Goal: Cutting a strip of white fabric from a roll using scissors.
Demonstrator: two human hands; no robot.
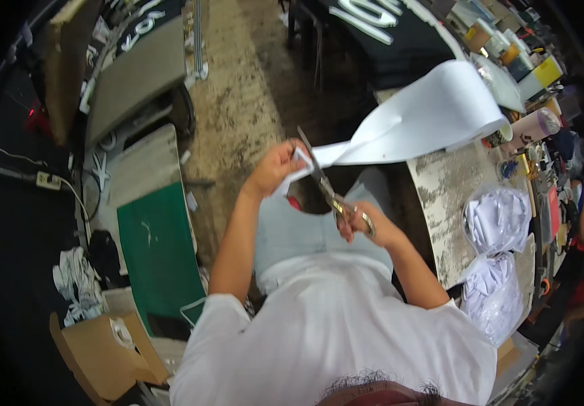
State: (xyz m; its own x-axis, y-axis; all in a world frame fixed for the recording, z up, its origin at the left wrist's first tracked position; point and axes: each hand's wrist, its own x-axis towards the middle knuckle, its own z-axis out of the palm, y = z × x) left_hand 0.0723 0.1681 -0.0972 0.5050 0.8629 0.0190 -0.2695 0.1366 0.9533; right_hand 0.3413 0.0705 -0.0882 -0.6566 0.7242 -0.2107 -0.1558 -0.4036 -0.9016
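Observation:
My right hand (356,221) grips a pair of scissors (323,181) by the handles, its blades pointing up and to the left. Pinched in my left hand (278,167) is the narrow end of a long white strip (387,135), fabric or paper by its look. The blades lie against the strip close to my left fingers; whether they are parted there I cannot tell. From my hands the strip widens to the right and curls over in a broad loop at the worktable.
To the right is a worn worktable (434,196) with stuffed clear plastic bags (498,220), a pinkish roll (534,127) and several containers. A green mat (156,247) covers part of the left table. An open cardboard box (106,352) stands at lower left, near a power outlet (49,181) with a cord.

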